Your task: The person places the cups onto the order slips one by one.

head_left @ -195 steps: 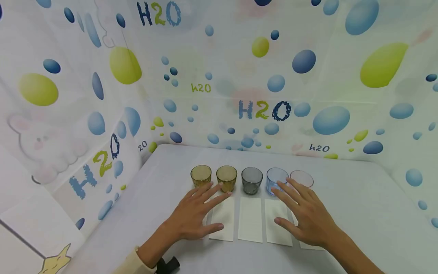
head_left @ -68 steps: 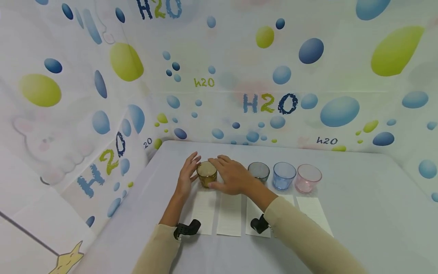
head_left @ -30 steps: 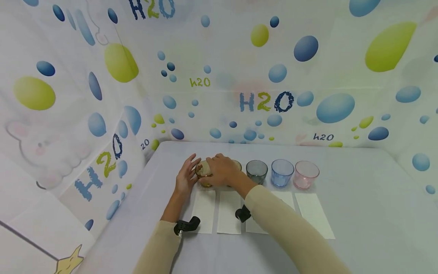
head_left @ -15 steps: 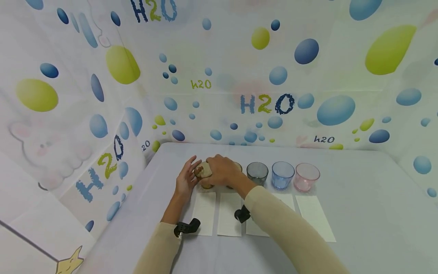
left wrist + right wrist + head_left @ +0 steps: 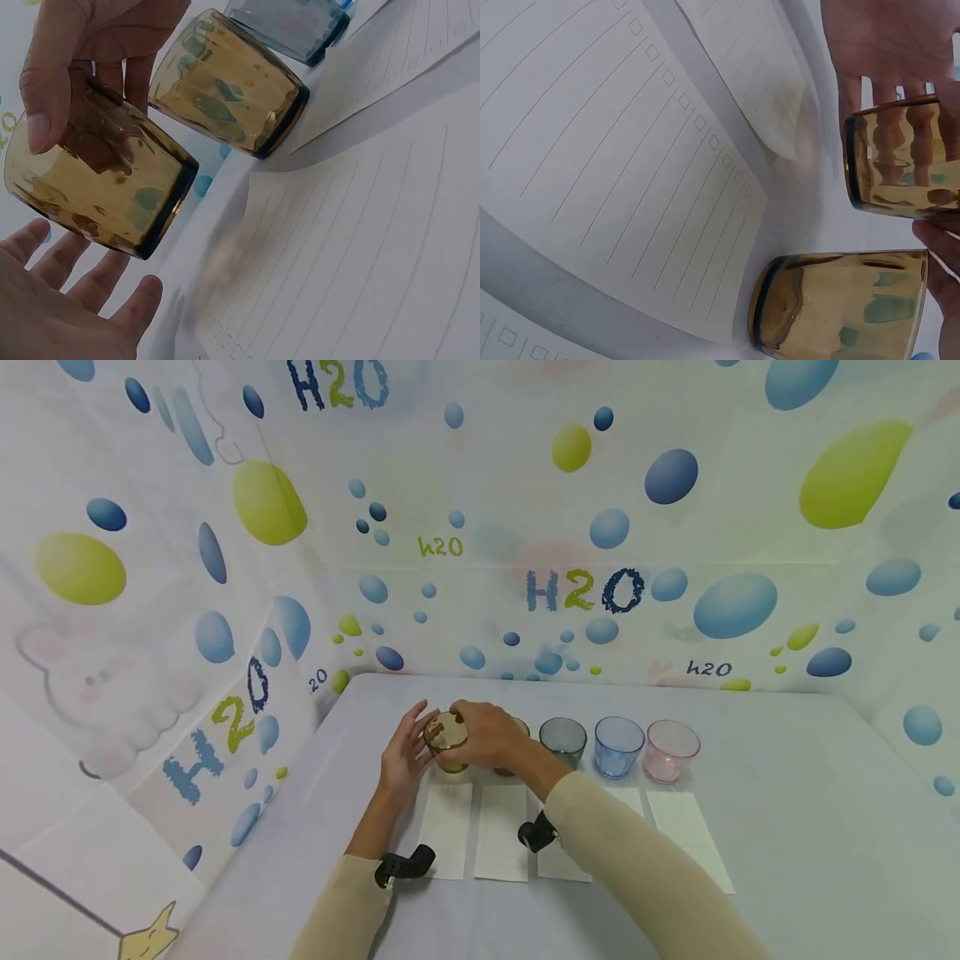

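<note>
An amber drinking glass point(image 5: 444, 737) at the left end of a row is gripped by my right hand point(image 5: 491, 735). The thumb and fingers pinch its wall near the rim, as the left wrist view shows. My left hand point(image 5: 401, 758) is beside the same glass on its left, fingers spread and extended, fingertips right at its side. A second amber glass point(image 5: 225, 90) stands just to the right, mostly hidden in the head view behind my right hand. In the right wrist view, this second glass point(image 5: 840, 307) appears below the held one.
The row continues with a grey glass point(image 5: 562, 737), a blue glass point(image 5: 618, 747) and a pink glass point(image 5: 671, 752). Several lined paper slips point(image 5: 501, 835) lie in front of them on the white table point(image 5: 810, 793). A patterned sheet point(image 5: 480, 460) forms the back wall.
Both hands, earlier spread over the papers and glasses, moved to the leftmost amber glass. My right hand then took hold of its rim. In the last half second the glass has barely shifted.
</note>
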A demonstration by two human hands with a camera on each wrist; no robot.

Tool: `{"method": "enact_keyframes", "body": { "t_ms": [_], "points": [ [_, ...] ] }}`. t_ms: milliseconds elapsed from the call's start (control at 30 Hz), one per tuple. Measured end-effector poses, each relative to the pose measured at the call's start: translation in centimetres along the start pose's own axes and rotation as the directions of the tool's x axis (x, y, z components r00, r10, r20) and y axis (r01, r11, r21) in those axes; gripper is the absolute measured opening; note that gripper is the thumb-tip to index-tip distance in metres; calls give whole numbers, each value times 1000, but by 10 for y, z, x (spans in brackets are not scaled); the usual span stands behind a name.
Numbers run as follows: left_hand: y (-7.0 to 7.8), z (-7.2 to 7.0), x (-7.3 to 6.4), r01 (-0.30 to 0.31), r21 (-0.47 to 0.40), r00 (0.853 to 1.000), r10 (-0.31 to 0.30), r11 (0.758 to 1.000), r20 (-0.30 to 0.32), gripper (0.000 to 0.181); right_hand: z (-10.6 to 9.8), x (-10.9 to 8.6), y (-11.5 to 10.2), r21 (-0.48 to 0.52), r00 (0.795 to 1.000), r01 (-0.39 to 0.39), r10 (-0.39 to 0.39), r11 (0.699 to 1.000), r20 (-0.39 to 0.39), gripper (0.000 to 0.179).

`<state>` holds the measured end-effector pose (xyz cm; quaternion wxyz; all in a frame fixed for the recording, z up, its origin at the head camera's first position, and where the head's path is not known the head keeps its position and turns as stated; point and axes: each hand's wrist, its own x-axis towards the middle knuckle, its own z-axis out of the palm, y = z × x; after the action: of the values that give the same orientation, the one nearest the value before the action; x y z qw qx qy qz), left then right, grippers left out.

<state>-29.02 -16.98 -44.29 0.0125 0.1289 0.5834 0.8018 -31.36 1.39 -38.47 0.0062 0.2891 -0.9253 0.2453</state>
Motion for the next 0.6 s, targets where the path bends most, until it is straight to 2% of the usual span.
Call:
{"method": "enact_keyframes", "body": {
  "t_ms": [200,300,600],
  "points": [
    [5,1,-4,-17,92,1000,16,996,6,58,-2,-3,-1,119,997,68,-63,991,-45,75],
    [8,2,-7,-22,118,1000,21,993,10,57,-3,-3,-1,158,996,88,-82,984,-43,75],
    [13,6,-15,-33,160,999,28,987,32,58,-5,-10,-10,201,987,162,-154,966,-52,67]
  ]
}}
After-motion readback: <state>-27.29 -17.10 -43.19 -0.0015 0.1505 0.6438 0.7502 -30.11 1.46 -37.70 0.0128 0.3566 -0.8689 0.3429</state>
